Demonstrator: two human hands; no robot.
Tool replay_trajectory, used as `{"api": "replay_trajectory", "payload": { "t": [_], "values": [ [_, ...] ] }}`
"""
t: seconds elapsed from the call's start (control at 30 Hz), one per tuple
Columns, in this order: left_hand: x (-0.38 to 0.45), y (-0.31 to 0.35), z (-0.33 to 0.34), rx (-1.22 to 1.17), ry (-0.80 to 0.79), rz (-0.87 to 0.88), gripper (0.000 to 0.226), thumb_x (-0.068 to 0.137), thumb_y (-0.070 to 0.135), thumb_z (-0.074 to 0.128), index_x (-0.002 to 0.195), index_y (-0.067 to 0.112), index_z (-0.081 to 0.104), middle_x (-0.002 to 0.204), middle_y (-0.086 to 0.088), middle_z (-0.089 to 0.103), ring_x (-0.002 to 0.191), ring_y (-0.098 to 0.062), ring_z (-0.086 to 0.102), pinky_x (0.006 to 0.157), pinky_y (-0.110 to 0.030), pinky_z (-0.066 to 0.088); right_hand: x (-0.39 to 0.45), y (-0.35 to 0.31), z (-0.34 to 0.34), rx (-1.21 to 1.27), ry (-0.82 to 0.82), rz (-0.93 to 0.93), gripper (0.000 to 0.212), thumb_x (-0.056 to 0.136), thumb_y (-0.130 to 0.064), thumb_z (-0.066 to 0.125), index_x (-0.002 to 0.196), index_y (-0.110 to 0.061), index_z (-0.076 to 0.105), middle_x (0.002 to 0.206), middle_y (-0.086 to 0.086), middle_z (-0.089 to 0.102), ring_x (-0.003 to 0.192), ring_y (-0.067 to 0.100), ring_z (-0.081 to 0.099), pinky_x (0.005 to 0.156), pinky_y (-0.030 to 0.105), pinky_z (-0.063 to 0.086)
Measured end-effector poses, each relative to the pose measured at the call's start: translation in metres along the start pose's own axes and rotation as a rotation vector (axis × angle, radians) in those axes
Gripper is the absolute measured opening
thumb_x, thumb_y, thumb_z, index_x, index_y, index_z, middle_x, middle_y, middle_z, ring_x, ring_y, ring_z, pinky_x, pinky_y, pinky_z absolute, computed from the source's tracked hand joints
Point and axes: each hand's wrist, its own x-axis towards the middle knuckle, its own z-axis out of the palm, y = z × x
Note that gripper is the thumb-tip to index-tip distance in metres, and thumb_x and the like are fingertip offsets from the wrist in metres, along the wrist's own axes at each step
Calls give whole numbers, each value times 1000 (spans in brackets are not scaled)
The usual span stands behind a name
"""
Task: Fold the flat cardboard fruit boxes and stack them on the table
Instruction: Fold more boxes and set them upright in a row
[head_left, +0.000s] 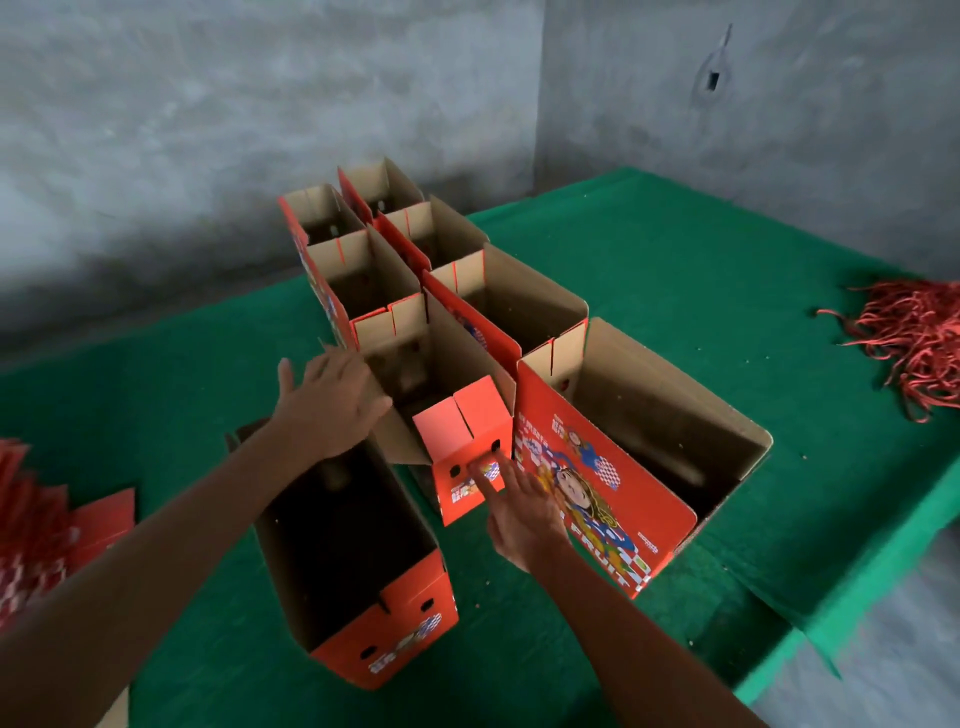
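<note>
Several folded red fruit boxes stand open-topped in two rows on the green table (701, 291). The nearest box (363, 592) sits at the front of the left row, set a little apart. My left hand (332, 400) lies flat with spread fingers on the brown side wall of the box behind it (441, 358). My right hand (519, 504) presses straight fingers against that box's red end panel (467, 447). A large printed box (623, 467) stands to the right of my right hand.
A pile of flat red box blanks (47, 530) lies at the table's left edge. A bundle of red cords (914, 332) rests at the right. Grey concrete walls close the back, and the table's right edge drops to the floor.
</note>
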Motion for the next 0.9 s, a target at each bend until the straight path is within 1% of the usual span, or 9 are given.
{"api": "replay_trajectory", "payload": {
  "t": [0.07, 0.17, 0.3, 0.37, 0.5, 0.57, 0.63, 0.77, 0.9],
  "values": [
    [-24, -8, -1, 32, -7, -83, 70, 99, 69, 31, 152, 24, 37, 165, -7, 28, 153, -32, 22, 119, -72, 8, -4, -9, -6, 38, -16, 65, 66, 100, -29, 56, 159, -24, 28, 163, 21, 30, 147, 36, 38, 121, 47, 32],
    [-59, -15, 0, -137, 70, -231, 66, 100, 69, 31, 147, 24, 44, 165, -10, 27, 154, -34, 18, 116, -75, 7, -11, -33, -21, 339, 6, 261, 37, 107, -36, 41, 127, -16, 64, 124, 12, 66, 117, 30, 64, 98, 39, 54],
    [-100, -18, 18, -453, 158, -424, 79, 96, 54, 59, 157, 20, 21, 170, -12, 4, 155, -41, 3, 112, -76, 18, -23, -69, -57, 1330, -128, 538, 49, 102, -61, 47, 94, -21, 74, 87, -3, 77, 88, 18, 71, 76, 30, 55],
    [-118, -18, 28, -676, 139, -531, 95, 93, 34, 69, 161, 13, 7, 169, -20, -3, 153, -48, 2, 119, -65, 15, -31, -79, -72, 1503, -175, 454, 55, 93, -78, 44, 96, -33, 74, 85, -15, 77, 88, 5, 69, 72, 24, 51],
    [-145, -14, 43, -1065, 62, -598, 94, 92, 7, 59, 160, 1, -6, 163, -31, 14, 146, -48, 28, 116, -56, 36, -46, -101, -96, 1388, -207, 239, 32, 84, -78, 57, 105, -58, 70, 95, -39, 69, 94, -19, 61, 80, 19, 40],
    [-159, -13, 38, -1142, 26, -603, 95, 93, 1, 51, 159, 6, -16, 161, -28, 26, 124, -46, 54, 85, -53, 59, -49, -111, -110, 1302, -209, 243, 40, 93, -61, 62, 127, -41, 66, 108, -32, 66, 105, -9, 59, 81, 18, 37],
    [-176, -13, 35, -1136, -37, -583, 95, 96, 2, 47, 157, 10, -24, 155, -29, 36, 92, -40, 64, 52, -38, 58, -52, -115, -118, 1172, -224, 216, 53, 98, -51, 60, 146, -29, 55, 133, -11, 61, 125, 13, 53, 92, 26, 40],
    [-212, -5, 26, -1086, -140, -534, 95, 99, 10, 44, 154, 16, -33, 148, -30, 45, 108, -46, 65, 89, -51, 58, -66, -114, -139, 934, -269, 145, 43, 101, -36, 55, 142, -23, 58, 135, 6, 62, 117, 22, 57, 90, 31, 48],
    [-246, 7, 4, -1165, -202, -479, 91, 102, 18, 42, 153, 17, -33, 128, -16, 57, 86, -40, 72, 76, -61, 61, -83, -107, -164, 806, -326, 122, 30, 99, -26, 54, 127, -23, 67, 124, 3, 65, 111, 23, 64, 83, 38, 61]
  ]
}}
